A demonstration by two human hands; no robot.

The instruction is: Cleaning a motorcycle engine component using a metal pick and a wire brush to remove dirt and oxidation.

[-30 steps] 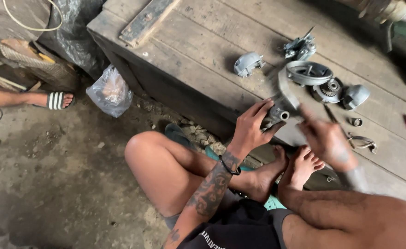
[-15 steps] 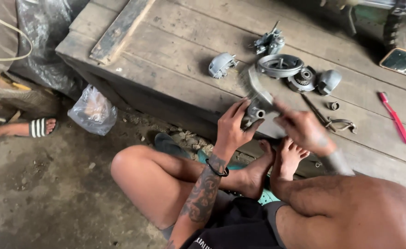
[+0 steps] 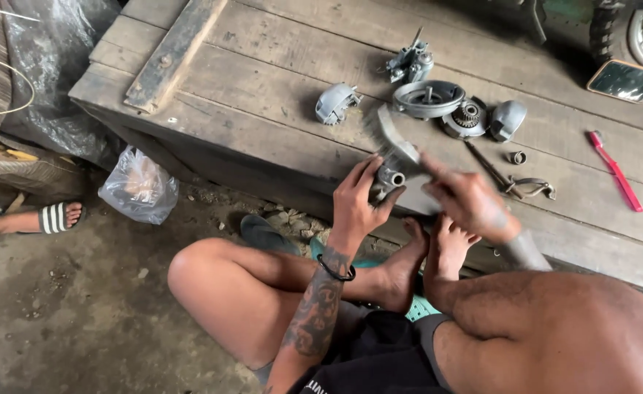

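We find the left hand (image 3: 356,201) closed round a small metal cylinder part (image 3: 389,179) at the bench edge (image 3: 263,157) — rigid, likely greasy; right hand (image 3: 466,201) grips a blurred brush (image 3: 391,142).

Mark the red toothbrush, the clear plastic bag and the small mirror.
red toothbrush (image 3: 615,169), head view, middle of its handle.
clear plastic bag (image 3: 139,187), head view, centre of the bulging bag.
small mirror (image 3: 626,80), head view, middle of the glass.

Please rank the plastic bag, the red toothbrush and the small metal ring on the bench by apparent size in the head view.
1. Plastic bag, clearly largest.
2. Red toothbrush, long but thin.
3. Small metal ring, smallest.
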